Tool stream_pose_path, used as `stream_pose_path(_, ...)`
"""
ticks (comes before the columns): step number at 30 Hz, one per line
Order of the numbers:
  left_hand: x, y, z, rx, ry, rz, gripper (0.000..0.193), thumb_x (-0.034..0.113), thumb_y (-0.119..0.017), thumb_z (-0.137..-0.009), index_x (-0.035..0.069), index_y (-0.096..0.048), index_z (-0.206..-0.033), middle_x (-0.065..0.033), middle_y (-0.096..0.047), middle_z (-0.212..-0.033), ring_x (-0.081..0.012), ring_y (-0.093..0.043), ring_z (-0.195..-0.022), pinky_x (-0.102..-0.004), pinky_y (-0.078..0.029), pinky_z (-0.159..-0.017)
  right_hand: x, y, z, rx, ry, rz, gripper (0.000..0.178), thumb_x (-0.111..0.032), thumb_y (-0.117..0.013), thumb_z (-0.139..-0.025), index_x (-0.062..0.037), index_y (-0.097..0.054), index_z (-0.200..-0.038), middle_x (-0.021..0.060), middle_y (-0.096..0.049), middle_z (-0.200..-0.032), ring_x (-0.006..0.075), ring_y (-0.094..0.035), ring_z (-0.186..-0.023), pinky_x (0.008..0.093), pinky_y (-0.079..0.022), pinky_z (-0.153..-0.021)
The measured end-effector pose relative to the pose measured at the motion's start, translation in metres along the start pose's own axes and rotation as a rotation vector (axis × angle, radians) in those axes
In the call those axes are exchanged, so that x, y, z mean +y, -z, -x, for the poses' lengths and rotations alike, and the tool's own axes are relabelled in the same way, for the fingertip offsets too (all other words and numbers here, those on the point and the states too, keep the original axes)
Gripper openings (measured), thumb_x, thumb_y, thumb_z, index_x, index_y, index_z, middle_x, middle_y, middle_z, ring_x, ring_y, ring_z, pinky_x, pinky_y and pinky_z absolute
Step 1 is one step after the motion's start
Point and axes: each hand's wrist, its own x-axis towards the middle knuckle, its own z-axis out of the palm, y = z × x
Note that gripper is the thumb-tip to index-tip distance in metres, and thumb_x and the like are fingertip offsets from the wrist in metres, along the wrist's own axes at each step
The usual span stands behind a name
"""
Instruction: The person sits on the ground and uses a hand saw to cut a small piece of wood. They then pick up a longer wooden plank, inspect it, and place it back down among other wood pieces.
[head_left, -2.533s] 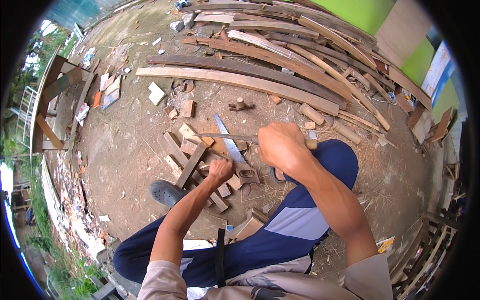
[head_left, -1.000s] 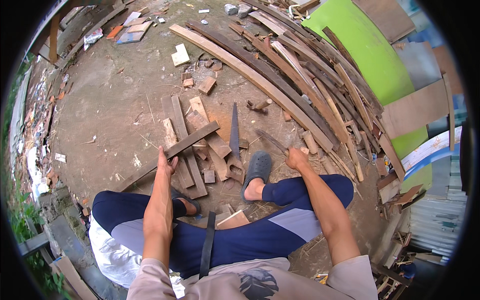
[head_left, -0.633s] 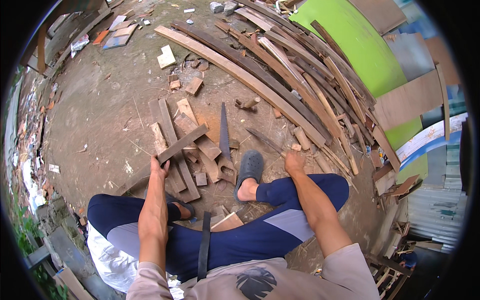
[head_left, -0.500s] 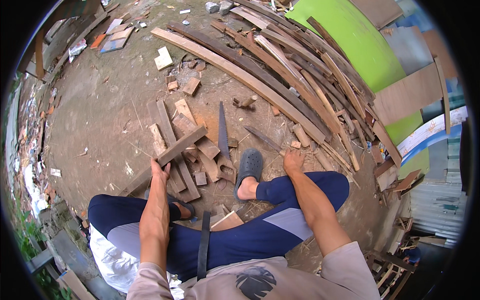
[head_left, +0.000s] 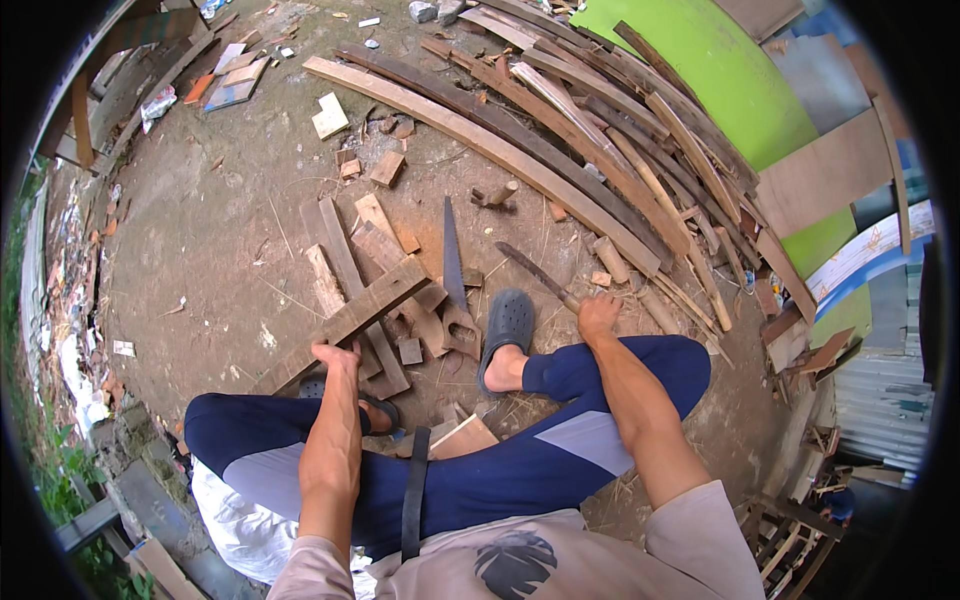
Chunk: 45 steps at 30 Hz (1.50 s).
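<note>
My left hand [head_left: 338, 354] is closed around a brown wooden plank [head_left: 372, 303], which slants from beside my left knee up to the right. The plank's far end lies above a heap of shorter wood pieces [head_left: 345, 250]. By my right knee, my right hand [head_left: 599, 316] grips the handle of a machete [head_left: 532, 270]; its dark blade points forward and left, low over the ground. Between the heap and my right foot lies a handsaw [head_left: 454, 262], its wooden handle toward me. A hammer-like tool with a short wooden handle [head_left: 495, 195] rests beyond it.
Long boards [head_left: 500, 155] are stacked from the far middle to the right, beside a bright green panel [head_left: 690, 80]. Small wood blocks [head_left: 387, 168] lie ahead. A grey clog [head_left: 510, 322] is on my right foot. Corrugated metal [head_left: 880, 410] stands at the right.
My left hand and the plank have shifted slightly right and toward me, and the plank's broad face shows more. My right hand keeps its grip on the machete. The whole view has drifted a little.
</note>
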Motion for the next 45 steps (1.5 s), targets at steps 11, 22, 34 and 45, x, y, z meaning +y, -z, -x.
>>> stream_pose_path(11, 0.008, -0.053, 0.038, 0.193, -0.187, 0.008, 0.119, 0.076, -0.069, -0.076, -0.008, -0.030, -0.150, -0.0165, -0.039, -0.157, -0.0328, -0.048, -0.134, -0.0419, -0.038, -0.114, 0.021, 0.005, 0.009, -0.161, 0.126, -0.378, 0.053, -0.041, -0.083, -0.077, -0.0197, -0.068, -0.123, 0.0099, -0.065, -0.128, 0.0321, -0.053, -0.128, 0.0552, -0.039, -0.104)
stream_pose_path(22, -0.007, -0.075, 0.056, 0.042, -0.277, 0.051, 0.117, 0.073, -0.074, -0.073, -0.014, -0.037, -0.143, -0.0177, -0.049, -0.147, -0.0317, -0.055, -0.125, -0.0430, -0.042, -0.109, 0.019, 0.016, 0.007, -0.228, 0.066, -0.418, 0.052, -0.038, -0.079, -0.082, -0.0161, -0.065, -0.127, 0.0105, -0.063, -0.133, 0.0332, -0.051, -0.131, 0.0545, -0.039, -0.107)
stream_pose_path(34, -0.013, -0.077, 0.094, -0.076, -0.292, 0.003, 0.112, 0.071, -0.072, -0.078, -0.011, -0.036, -0.146, -0.0183, -0.047, -0.150, -0.0329, -0.051, -0.131, -0.0462, -0.036, -0.115, 0.012, 0.035, -0.027, -0.272, -0.148, -0.695, 0.037, -0.014, -0.062, -0.090, -0.0105, -0.067, -0.126, 0.0177, -0.064, -0.133, 0.0349, -0.057, -0.129, 0.0493, -0.044, -0.107)
stream_pose_path(45, -0.048, -0.042, 0.066, -0.045, -0.181, -0.341, 0.082, 0.062, -0.065, -0.089, 0.001, -0.047, -0.141, -0.0132, -0.056, -0.140, -0.0306, -0.060, -0.120, -0.0490, -0.049, -0.102, -0.024, -0.030, -0.096, -0.325, -0.165, -0.774, 0.045, -0.020, -0.064, -0.090, -0.0093, -0.059, -0.133, 0.0174, -0.060, -0.138, 0.0374, -0.058, -0.127, 0.0474, -0.049, -0.103)
